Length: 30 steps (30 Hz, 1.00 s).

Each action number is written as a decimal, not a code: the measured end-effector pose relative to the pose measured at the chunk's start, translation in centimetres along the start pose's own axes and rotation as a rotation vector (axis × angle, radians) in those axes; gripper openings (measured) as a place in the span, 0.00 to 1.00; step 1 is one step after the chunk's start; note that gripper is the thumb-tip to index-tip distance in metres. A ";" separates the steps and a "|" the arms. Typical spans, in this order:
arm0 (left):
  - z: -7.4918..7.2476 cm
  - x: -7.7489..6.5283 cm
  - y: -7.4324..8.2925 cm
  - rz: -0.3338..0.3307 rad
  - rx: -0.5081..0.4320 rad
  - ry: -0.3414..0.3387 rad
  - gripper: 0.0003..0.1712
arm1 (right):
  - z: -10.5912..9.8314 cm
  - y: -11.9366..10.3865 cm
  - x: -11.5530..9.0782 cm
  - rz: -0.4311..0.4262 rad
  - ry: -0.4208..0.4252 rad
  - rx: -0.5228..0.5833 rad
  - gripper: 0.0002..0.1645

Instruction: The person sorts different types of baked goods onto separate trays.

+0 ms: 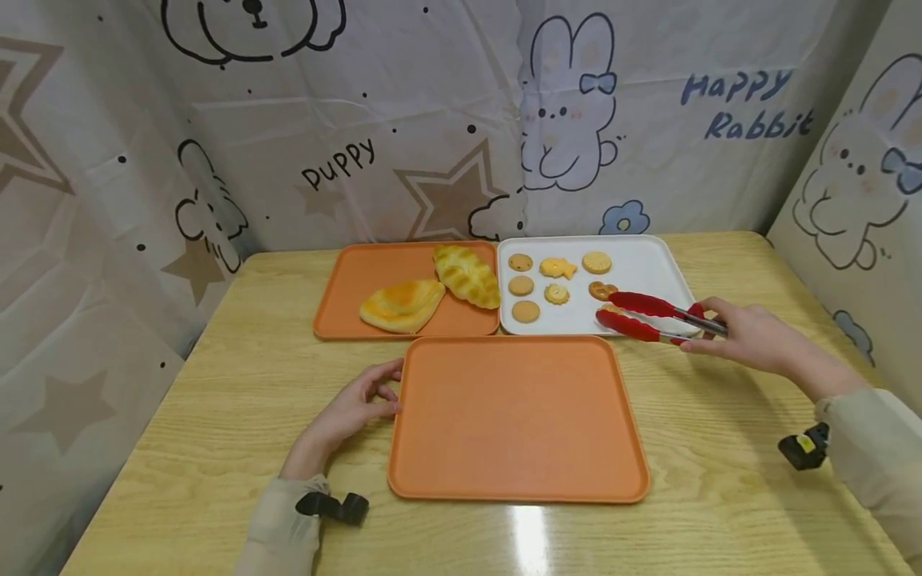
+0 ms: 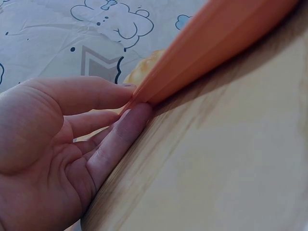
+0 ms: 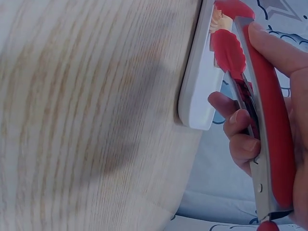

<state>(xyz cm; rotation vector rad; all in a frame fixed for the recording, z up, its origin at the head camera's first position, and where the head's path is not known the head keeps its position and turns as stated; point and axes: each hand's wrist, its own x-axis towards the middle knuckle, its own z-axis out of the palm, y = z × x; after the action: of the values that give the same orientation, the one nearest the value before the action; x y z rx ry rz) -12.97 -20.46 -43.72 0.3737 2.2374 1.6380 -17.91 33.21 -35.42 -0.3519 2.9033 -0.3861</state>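
Observation:
My left hand (image 1: 354, 410) rests at the left rim of the front orange tray (image 1: 519, 420). In the left wrist view its fingertips pinch that tray's edge (image 2: 192, 57). My right hand (image 1: 756, 340) grips a pair of red-tipped metal tongs (image 1: 641, 306) around the handles, also plain in the right wrist view (image 3: 272, 120). The tongs' spread tips reach over the white tray (image 1: 651, 268). Between them lies a biscuit (image 1: 612, 309), partly hidden by the tips. A pretzel-shaped biscuit (image 1: 601, 291) sits just behind it.
A second orange tray (image 1: 346, 276), at the back left, holds two breads (image 1: 402, 306). Several biscuits (image 1: 525, 311) in round, flower and fish (image 1: 558, 267) shapes lie on the white tray. A printed curtain (image 1: 432, 120) stands behind the wooden table (image 1: 238, 416).

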 end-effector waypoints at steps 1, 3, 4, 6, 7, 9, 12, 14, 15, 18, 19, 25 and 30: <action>0.0 0.0 0.0 0.001 -0.003 -0.001 0.38 | 0.0 0.0 -0.1 0.001 0.004 -0.002 0.46; 0.0 -0.1 0.0 0.000 -0.007 0.000 0.38 | -0.1 0.0 -0.2 -0.002 0.013 -0.006 0.46; 0.0 -0.1 0.0 -0.001 -0.006 0.001 0.38 | -0.1 0.1 -0.4 -0.005 0.020 -0.010 0.46; 0.0 -0.1 0.0 0.002 -0.008 0.001 0.38 | -0.2 0.1 -0.7 -0.010 0.033 -0.014 0.44; 0.0 -0.1 -0.1 0.003 -0.007 0.001 0.38 | -0.2 0.1 -0.9 -0.012 0.040 -0.014 0.43; 0.0 -0.1 -0.1 0.001 -0.005 0.002 0.38 | -0.1 0.1 -1.4 -0.006 0.049 -0.010 0.43; 0.0 0.0 -0.2 -0.001 -0.005 -0.001 0.38 | 0.1 0.1 -2.4 0.016 0.063 0.013 0.43; 0.0 0.0 -0.2 -0.003 -0.003 -0.001 0.38 | 0.3 0.2 -3.2 0.028 0.075 0.022 0.43; 0.1 0.1 -0.2 -0.004 -0.003 -0.002 0.38 | 0.4 0.2 -3.6 0.026 0.087 0.023 0.42; 0.0 0.0 -0.1 -0.003 0.002 0.000 0.38 | 0.9 0.3 -5.0 0.014 0.107 0.025 0.41; 0.1 0.0 0.0 -0.004 0.002 0.002 0.38 | 1.2 0.4 -5.5 0.009 0.111 0.022 0.41; 0.2 0.0 0.1 -0.013 -0.007 0.004 0.38 | 2.5 0.6 -8.0 0.001 0.082 0.043 0.38; 0.1 0.0 0.1 -0.009 -0.011 0.001 0.38 | 3.3 0.6 -9.4 0.002 0.059 0.047 0.37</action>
<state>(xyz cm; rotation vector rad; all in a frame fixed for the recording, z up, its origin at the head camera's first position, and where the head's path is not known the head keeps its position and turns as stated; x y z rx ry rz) -12.89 -20.34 -43.68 0.3597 2.2265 1.6455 -8.37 35.45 -37.25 -0.3355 2.9454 -0.4716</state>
